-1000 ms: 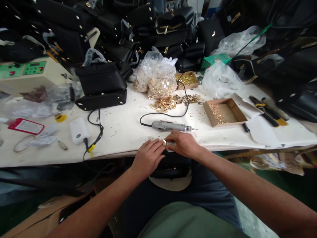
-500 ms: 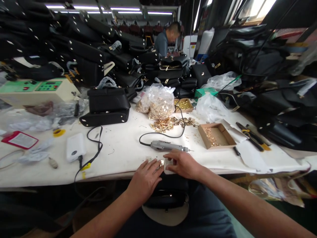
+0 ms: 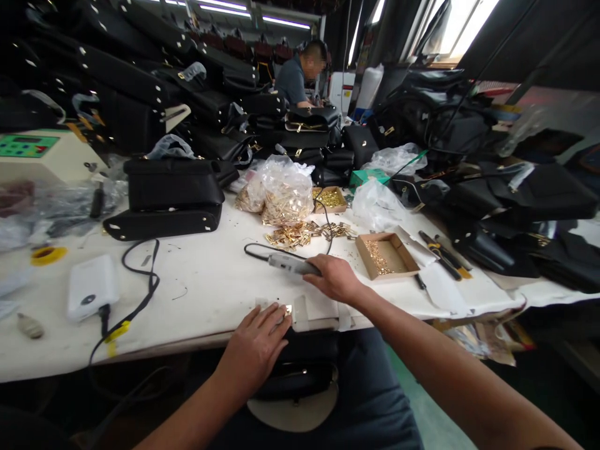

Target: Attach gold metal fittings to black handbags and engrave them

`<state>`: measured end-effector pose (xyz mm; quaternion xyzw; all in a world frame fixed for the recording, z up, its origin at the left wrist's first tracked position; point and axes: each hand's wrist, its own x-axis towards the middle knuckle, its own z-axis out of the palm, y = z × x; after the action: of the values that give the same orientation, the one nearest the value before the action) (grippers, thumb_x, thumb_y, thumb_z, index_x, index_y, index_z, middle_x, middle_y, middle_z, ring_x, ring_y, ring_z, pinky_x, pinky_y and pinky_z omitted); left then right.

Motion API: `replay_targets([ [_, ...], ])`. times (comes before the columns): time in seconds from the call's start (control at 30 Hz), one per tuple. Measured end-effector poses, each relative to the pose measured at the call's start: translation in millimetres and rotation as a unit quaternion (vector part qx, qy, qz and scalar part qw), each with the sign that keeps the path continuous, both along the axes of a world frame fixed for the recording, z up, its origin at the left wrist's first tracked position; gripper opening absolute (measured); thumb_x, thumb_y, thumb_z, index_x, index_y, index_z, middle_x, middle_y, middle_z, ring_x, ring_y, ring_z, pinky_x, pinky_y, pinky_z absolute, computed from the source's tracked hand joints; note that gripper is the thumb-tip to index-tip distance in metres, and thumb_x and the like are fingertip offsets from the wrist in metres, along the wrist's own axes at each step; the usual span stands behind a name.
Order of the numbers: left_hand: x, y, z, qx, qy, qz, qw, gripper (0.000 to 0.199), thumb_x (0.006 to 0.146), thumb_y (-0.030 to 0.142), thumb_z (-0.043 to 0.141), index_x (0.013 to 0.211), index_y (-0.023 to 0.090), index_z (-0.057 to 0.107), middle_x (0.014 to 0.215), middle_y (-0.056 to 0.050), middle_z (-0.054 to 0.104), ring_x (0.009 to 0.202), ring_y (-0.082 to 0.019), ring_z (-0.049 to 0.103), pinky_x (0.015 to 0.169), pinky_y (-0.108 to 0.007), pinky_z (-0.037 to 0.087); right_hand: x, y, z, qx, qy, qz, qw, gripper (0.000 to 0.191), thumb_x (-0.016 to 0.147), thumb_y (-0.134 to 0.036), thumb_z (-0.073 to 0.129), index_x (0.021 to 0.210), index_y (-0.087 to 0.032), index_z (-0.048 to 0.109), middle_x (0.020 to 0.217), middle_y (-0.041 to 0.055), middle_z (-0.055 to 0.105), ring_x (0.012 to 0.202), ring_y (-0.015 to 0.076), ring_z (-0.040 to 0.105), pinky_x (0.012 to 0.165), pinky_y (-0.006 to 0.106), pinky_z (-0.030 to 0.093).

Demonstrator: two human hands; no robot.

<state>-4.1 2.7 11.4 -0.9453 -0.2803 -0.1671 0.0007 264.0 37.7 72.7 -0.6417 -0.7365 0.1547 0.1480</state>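
Note:
My right hand (image 3: 335,276) is closed around a grey electric screwdriver (image 3: 285,262), whose corded end points left; the hand covers its tip end. My left hand (image 3: 261,336) lies at the table's near edge, fingers stretched out flat. Its fingertips touch a small gold metal plate (image 3: 288,310), partly covered by them. Right of the plate, a pale flat piece (image 3: 319,307) lies along the edge. Below the left hand, on my lap, is a black bag (image 3: 295,381) with a pale rounded part (image 3: 294,409).
Loose gold fittings (image 3: 290,235) lie before a clear plastic bag (image 3: 287,194) of more. A cardboard box (image 3: 387,256) holds small metal parts, with pliers (image 3: 440,255) beyond. At left are a white power bank (image 3: 92,286) and a black bag (image 3: 173,194). A co-worker (image 3: 297,75) sits behind.
My right hand has left the pale piece at the edge and taken hold of the electric screwdriver, now slightly turned. My left hand stays by the gold plate. The view has shifted right.

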Motion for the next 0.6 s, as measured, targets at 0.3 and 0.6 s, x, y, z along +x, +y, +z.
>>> replay_targets([
  [0.3, 1, 2, -0.9, 0.025, -0.021, -0.01, 0.999, 0.032, 0.101, 0.023, 0.053, 0.129, 0.022, 0.068, 0.138, -0.005, 0.069, 0.128, -0.028, 0.063, 0.109, -0.047, 0.048, 80, 9, 25.4, 0.099, 0.601, -0.157, 0.778, 0.027, 0.08, -0.043, 0.075, 0.09, -0.02, 0.066, 0.081, 0.0032, 0.072, 0.068, 0.018, 0.067, 0.064, 0.031, 0.056],
  [0.6, 2, 2, -0.9, 0.035, -0.025, -0.01, 0.999, 0.031, 0.101, 0.023, 0.052, 0.127, 0.022, 0.069, 0.137, -0.005, 0.069, 0.128, -0.028, 0.063, 0.11, -0.046, 0.046, 64, 33, -6.9, 0.251, 0.554, -0.281, 0.742, 0.042, 0.07, -0.051, 0.087, 0.074, -0.021, 0.059, 0.053, -0.0048, 0.057, 0.046, 0.013, 0.056, 0.046, 0.025, 0.048],
])
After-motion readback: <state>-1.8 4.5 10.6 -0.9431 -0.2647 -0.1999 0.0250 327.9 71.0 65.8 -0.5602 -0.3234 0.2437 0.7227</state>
